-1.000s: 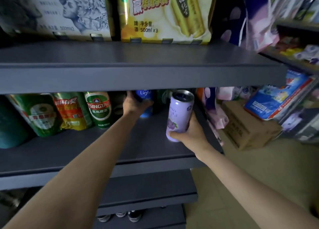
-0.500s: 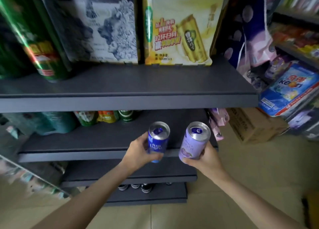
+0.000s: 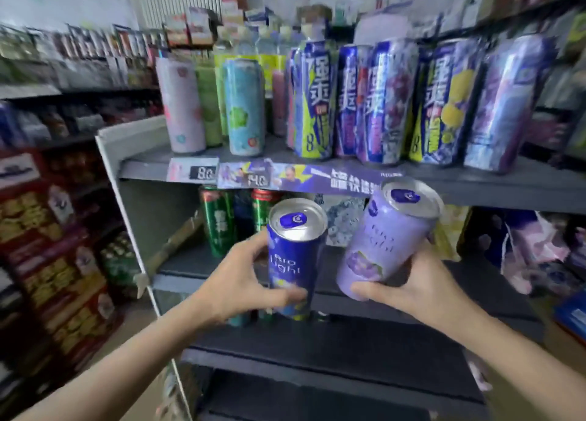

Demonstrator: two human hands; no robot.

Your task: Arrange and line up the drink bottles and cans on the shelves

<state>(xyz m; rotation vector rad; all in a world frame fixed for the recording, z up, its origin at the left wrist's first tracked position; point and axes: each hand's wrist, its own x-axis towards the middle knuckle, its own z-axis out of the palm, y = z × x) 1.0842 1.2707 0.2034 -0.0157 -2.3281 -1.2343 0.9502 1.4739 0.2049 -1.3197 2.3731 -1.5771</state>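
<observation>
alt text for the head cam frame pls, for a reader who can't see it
A person holds two drink cans up before grey shop shelves: the left hand grips a dark blue can, the right hand a tilted lilac can. On the upper shelf stand tall cans, pastel ones at the left, blue-and-purple ones at the right; green cans stand below. The frame is motion-blurred.

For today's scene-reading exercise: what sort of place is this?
Probably a small shop's drinks aisle: rows of cans on a grey shelf, price tags on its edge, stacked red cartons alongside.
</observation>
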